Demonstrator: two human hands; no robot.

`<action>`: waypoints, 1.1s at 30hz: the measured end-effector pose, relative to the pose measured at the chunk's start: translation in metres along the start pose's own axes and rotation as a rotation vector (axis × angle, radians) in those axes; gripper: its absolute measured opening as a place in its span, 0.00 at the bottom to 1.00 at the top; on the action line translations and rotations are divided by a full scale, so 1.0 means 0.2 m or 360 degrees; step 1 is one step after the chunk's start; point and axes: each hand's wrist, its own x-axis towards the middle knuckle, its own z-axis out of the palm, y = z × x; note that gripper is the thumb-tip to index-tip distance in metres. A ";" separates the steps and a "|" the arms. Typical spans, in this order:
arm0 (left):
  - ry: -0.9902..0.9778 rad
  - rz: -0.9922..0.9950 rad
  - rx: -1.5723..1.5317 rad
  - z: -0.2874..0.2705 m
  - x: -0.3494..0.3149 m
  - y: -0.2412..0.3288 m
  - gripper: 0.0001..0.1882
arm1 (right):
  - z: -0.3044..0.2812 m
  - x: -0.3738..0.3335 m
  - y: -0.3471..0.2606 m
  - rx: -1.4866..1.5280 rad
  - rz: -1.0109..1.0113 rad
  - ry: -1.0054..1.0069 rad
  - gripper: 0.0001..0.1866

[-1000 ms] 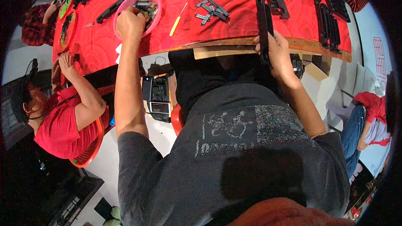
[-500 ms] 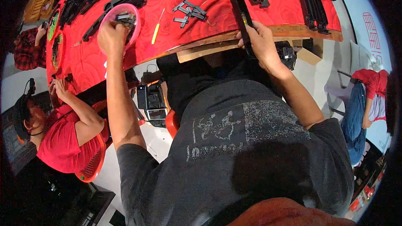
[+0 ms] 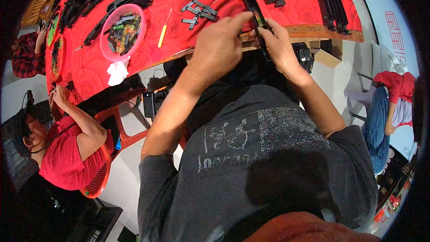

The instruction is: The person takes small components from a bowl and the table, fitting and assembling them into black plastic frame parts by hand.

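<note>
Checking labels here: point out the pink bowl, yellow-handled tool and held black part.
Pink bowl (image 3: 116, 57), head view: its near rim.
Yellow-handled tool (image 3: 162, 36), head view: its handle.
Held black part (image 3: 250, 1), head view: its upper stretch.

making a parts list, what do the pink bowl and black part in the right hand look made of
Pink bowl: probably smooth plastic, from its even colour and thin rim. Black part: perhaps plastic or painted metal, fairly matte, from its uniformly dark surface.
</note>
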 end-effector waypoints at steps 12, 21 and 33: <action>-0.0528 -0.0088 0.0528 0.06 0.10 0.10 0.20 | 0.04 -0.01 0.04 -0.0153 -0.0457 0.0147 0.18; -0.0472 -0.0107 0.0483 0.09 0.09 0.13 0.15 | 0.05 -0.02 0.07 -0.0292 -0.0510 0.0299 0.19; -0.0589 -0.0104 0.0357 0.07 0.09 0.15 0.11 | 0.03 -0.05 0.03 -0.0228 -0.0417 0.0256 0.21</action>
